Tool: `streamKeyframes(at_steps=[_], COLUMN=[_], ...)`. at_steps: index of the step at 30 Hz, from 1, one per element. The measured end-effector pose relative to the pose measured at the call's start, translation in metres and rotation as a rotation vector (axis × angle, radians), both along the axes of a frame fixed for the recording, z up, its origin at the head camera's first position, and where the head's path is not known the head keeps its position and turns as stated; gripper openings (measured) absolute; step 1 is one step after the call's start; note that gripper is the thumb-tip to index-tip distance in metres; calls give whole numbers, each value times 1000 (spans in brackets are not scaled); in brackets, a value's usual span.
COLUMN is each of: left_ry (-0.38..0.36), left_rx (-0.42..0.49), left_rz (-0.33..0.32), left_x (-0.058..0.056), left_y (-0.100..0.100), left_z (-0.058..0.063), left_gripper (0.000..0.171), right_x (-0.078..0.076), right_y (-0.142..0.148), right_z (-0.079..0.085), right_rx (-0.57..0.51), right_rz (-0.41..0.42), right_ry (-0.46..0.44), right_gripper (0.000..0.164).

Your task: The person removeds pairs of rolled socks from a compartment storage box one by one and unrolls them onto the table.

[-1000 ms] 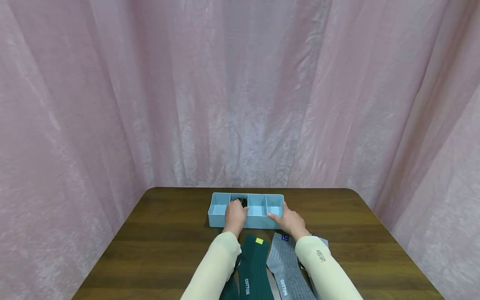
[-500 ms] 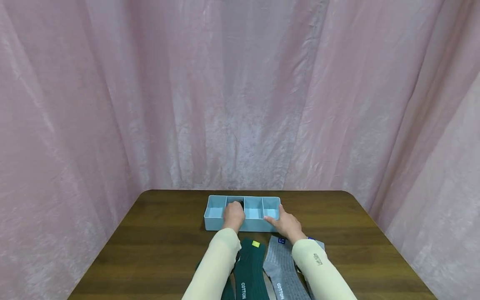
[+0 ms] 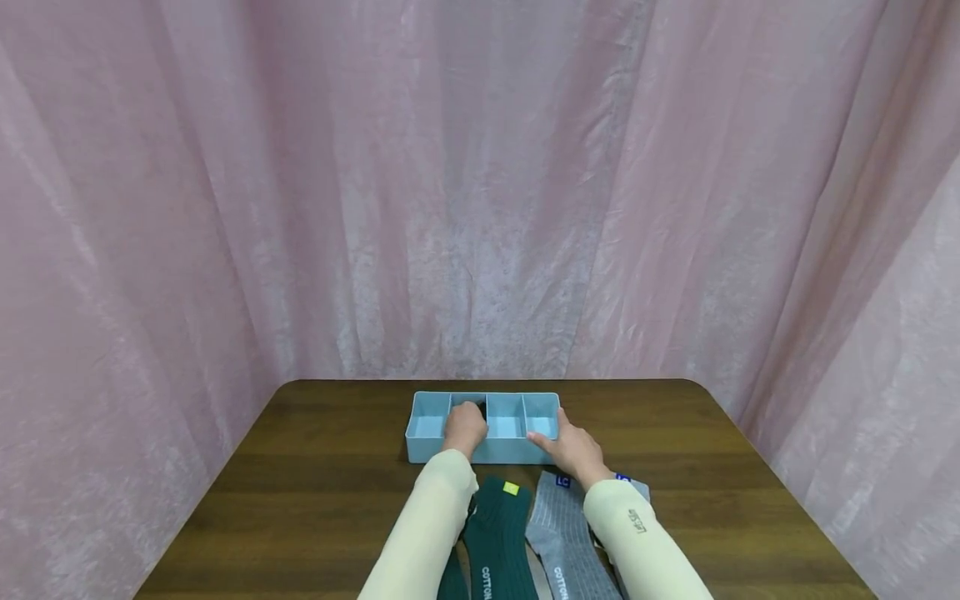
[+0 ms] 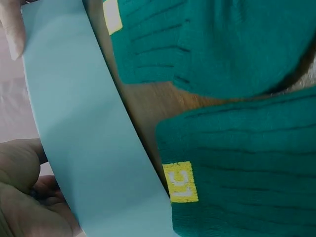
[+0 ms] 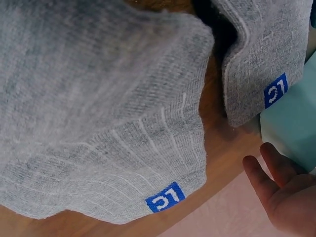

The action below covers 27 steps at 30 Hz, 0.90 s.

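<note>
Head feed, my distant view: long sleeves, both pale yellow-green. Left sleeve plain along the forearm. Right sleeve carries small dark lettering near the cuff; I can't read it reliably. Left hand and right hand bare.

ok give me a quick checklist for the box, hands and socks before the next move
1. Blue box upright on the table: ok.
2. Right hand at the box's right end: ok.
3. Left hand in the second compartment from the left: ok.
4. Left grip on the dark item there: cannot tell, fingertips hidden.
5. Green socks and grey socks outside the box: ok.
6. Socks unobstructed in the head view: not ok, sleeves cover parts.
</note>
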<state>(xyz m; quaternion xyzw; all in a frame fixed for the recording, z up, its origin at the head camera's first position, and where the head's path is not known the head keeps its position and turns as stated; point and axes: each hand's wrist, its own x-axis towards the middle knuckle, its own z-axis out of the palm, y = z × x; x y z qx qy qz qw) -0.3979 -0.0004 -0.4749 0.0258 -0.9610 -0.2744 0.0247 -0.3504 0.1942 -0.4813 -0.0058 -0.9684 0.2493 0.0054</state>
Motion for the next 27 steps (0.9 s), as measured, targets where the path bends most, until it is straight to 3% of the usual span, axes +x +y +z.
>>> streamKeyframes(at_steps=[4, 10, 16, 22, 27], left_ry=[-19, 161, 316, 429, 408], left_rx=[58, 150, 205, 309, 340], left_rz=[19, 52, 93, 74, 52], left_x=[5, 7, 7, 8, 10], left_y=[-4, -4, 0, -8, -21], left_z=[1, -11, -18, -7, 8], left_gripper=[21, 27, 4, 34, 43], right_x=[1, -1, -2, -2, -3], right_y=[-2, -1, 3, 5, 6], right_z=[0, 0, 0, -2, -3], right_rx=[-10, 4, 7, 3, 5], right_rz=[12, 12, 5, 11, 9], right_ry=[0, 9, -2, -1, 2], right_gripper=[93, 95, 96, 96, 96])
